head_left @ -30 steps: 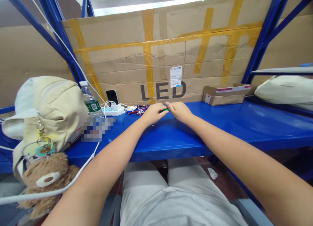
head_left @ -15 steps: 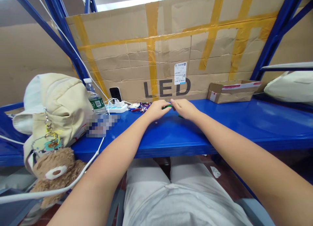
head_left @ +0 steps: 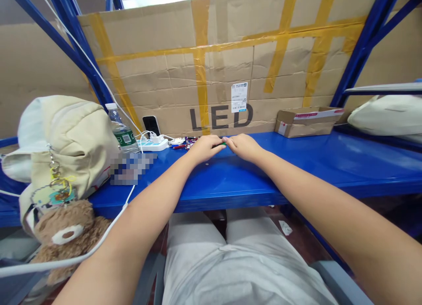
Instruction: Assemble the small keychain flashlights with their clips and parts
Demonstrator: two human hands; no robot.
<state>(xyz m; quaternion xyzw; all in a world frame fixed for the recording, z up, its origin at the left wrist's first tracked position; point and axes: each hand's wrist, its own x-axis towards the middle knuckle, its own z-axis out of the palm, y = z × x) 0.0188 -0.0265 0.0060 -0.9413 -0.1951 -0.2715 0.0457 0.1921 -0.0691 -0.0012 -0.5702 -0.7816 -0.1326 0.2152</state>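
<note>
Over the blue table (head_left: 250, 175), my left hand (head_left: 205, 148) and my right hand (head_left: 243, 147) meet near the back edge. Between them shows a thin green stick-shaped thing (head_left: 223, 143), perhaps a pen; most of it is hidden by the fingers. My left hand is closed on one part of it, thumb pointing right. The fingertips of my right hand are closed at its other end. Just left of my left hand lie several small items (head_left: 188, 144), red, blue and white, pen-like and too small to tell apart.
At the left stand a cream bag (head_left: 72, 138) with a brown teddy bear (head_left: 67, 234), a water bottle (head_left: 121, 131), a white power strip (head_left: 153, 144) and a phone (head_left: 151, 124). A white cable crosses by my left arm. An open cardboard box (head_left: 308, 121) sits back right; a large cardboard sheet (head_left: 158, 85) stands behind.
The hands have drawn closer, and less of the green thing shows. A second green bit under my right hand is out of sight now. The whole view has shifted slightly.
</note>
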